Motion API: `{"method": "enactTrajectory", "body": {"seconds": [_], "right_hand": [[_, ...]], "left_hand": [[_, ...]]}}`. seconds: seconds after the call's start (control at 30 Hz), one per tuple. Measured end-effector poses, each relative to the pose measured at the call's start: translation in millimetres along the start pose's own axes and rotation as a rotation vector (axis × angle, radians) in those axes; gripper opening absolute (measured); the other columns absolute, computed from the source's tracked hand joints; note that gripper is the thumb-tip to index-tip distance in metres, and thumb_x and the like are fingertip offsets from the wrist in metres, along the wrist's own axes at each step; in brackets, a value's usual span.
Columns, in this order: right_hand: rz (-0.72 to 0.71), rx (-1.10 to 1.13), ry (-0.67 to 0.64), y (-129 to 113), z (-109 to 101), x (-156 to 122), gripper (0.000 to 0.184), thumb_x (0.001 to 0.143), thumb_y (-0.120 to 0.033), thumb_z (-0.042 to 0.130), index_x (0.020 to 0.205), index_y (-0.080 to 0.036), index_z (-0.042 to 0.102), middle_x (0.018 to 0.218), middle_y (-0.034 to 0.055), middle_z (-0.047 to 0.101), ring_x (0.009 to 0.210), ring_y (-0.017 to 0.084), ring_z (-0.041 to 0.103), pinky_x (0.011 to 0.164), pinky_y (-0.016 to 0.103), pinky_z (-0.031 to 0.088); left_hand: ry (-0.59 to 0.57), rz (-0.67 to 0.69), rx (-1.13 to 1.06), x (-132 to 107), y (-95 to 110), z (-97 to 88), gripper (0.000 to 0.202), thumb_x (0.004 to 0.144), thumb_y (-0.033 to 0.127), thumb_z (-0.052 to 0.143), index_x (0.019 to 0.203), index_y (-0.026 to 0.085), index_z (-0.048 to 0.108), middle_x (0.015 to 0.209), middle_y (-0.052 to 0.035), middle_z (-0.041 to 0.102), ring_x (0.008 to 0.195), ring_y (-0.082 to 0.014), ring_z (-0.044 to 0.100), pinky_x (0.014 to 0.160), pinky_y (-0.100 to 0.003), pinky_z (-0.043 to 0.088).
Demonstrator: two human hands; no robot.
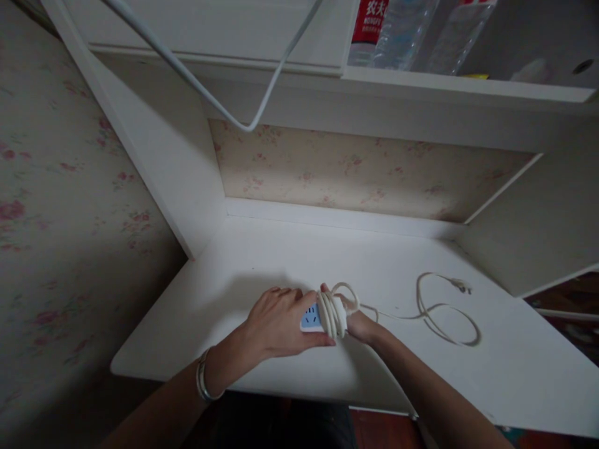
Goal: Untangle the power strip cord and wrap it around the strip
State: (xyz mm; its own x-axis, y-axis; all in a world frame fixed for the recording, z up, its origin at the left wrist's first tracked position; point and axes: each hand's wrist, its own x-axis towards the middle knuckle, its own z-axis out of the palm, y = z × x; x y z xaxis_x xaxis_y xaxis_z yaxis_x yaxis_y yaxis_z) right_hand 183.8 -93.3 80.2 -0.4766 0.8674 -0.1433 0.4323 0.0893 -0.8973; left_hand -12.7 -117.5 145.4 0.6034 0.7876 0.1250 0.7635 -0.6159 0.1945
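Observation:
A power strip (311, 317) with a blue socket face is held above the white desk, several turns of its white cord (331, 313) wound around it. My left hand (286, 321) grips the socket end, with the thumb along the near side. Behind the wound cord, my right hand (358, 324) is closed around the other end; most of its fingers are hidden. From there the loose cord runs right across the desk into an open loop, ending in a plug (461, 285).
The white desk (281, 243) has a panel on each side and a flowered wall behind. Overhead, a shelf (468, 86) holds several plastic bottles (405, 31). A bent white tube or cable (248, 128) hangs close to the camera. Flowered wallpaper (60, 249) covers the left wall.

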Motion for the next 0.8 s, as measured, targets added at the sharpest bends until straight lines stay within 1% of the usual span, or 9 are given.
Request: {"method": "enactTrajectory", "body": {"seconds": [0.1,0.17,0.23,0.3,0.37,0.43,0.6,0.7,0.8], "right_hand": [[0.114,-0.192,-0.030,6,6,-16,0.057,0.094,-0.053,0.022,0.062,-0.017,0.053,0.047,0.0007,0.049,0.044,0.012,0.047,0.046,0.025,0.035],[0.090,-0.425,-0.010,6,13,-27,0.053,0.097,-0.046,0.021,0.075,-0.016,0.059,0.057,0.0045,0.060,0.051,0.016,0.056,0.051,0.026,0.036],[0.045,-0.691,0.020,0,20,-38,0.047,0.098,-0.042,0.022,0.088,-0.016,0.059,0.067,0.0075,0.066,0.059,0.019,0.062,0.053,0.027,0.034],[0.012,-0.911,0.037,-8,25,-46,0.041,0.098,-0.041,0.026,0.090,-0.018,0.058,0.068,0.0077,0.068,0.059,0.021,0.064,0.052,0.028,0.030],[-0.039,-1.034,0.057,-19,23,-53,0.036,0.098,-0.039,0.030,0.085,-0.019,0.058,0.068,0.0059,0.068,0.057,0.020,0.063,0.051,0.029,0.026],[-0.111,-1.093,0.103,-30,15,-56,0.035,0.097,-0.038,0.033,0.081,-0.019,0.058,0.068,0.0043,0.067,0.056,0.017,0.062,0.051,0.029,0.024],[-0.367,-1.158,0.209,-52,-16,-53,0.040,0.096,-0.040,0.040,0.068,-0.018,0.058,0.062,0.0022,0.062,0.057,0.014,0.055,0.059,0.030,0.026],[-0.509,-1.134,0.266,-58,-31,-43,0.044,0.096,-0.040,0.042,0.063,-0.017,0.059,0.057,0.0022,0.059,0.056,0.012,0.052,0.062,0.029,0.026],[-0.549,-1.048,0.305,-61,-42,-29,0.048,0.097,-0.037,0.039,0.058,-0.016,0.059,0.053,0.0018,0.057,0.053,0.010,0.048,0.063,0.028,0.028]], "left_hand": [[0.032,-0.102,-0.036,6,-5,5.3,0.063,0.072,0.076,0.046,0.107,0.025,0.050,0.093,-0.0058,0.068,0.084,-0.0270,0.065,0.073,-0.037,0.048],[0.056,-0.195,-0.059,10,-8,9.6,0.064,0.073,0.074,0.050,0.111,0.023,0.046,0.092,-0.0067,0.068,0.082,-0.0265,0.066,0.069,-0.035,0.047],[0.084,-0.246,-0.055,14,-11,13.4,0.066,0.075,0.070,0.050,0.119,0.021,0.041,0.091,-0.0074,0.068,0.082,-0.0263,0.066,0.068,-0.033,0.047],[0.103,-0.249,-0.017,18,-13,16.3,0.063,0.080,0.067,0.047,0.122,0.022,0.039,0.092,-0.0076,0.067,0.083,-0.0257,0.066,0.069,-0.033,0.047],[0.110,-0.246,0.040,21,-15,19.0,0.056,0.083,0.065,0.043,0.120,0.023,0.041,0.092,-0.0075,0.066,0.084,-0.0249,0.065,0.071,-0.033,0.046],[0.110,-0.244,0.087,22,-16,22.0,0.052,0.087,0.062,0.039,0.120,0.023,0.043,0.091,-0.0077,0.064,0.084,-0.0245,0.064,0.073,-0.034,0.046],[0.097,-0.177,0.113,21,-15,31.7,0.042,0.096,0.045,0.028,0.129,0.022,0.040,0.097,-0.0090,0.064,0.089,-0.0237,0.063,0.079,-0.037,0.046],[0.059,-0.111,0.089,17,-10,34.8,0.046,0.095,0.044,0.029,0.133,0.020,0.039,0.100,-0.0108,0.064,0.092,-0.0247,0.062,0.082,-0.038,0.046],[0.023,0.004,0.050,11,-1,32.1,0.047,0.096,0.045,0.026,0.130,0.018,0.043,0.100,-0.0108,0.064,0.091,-0.0246,0.062,0.084,-0.039,0.046]]}}
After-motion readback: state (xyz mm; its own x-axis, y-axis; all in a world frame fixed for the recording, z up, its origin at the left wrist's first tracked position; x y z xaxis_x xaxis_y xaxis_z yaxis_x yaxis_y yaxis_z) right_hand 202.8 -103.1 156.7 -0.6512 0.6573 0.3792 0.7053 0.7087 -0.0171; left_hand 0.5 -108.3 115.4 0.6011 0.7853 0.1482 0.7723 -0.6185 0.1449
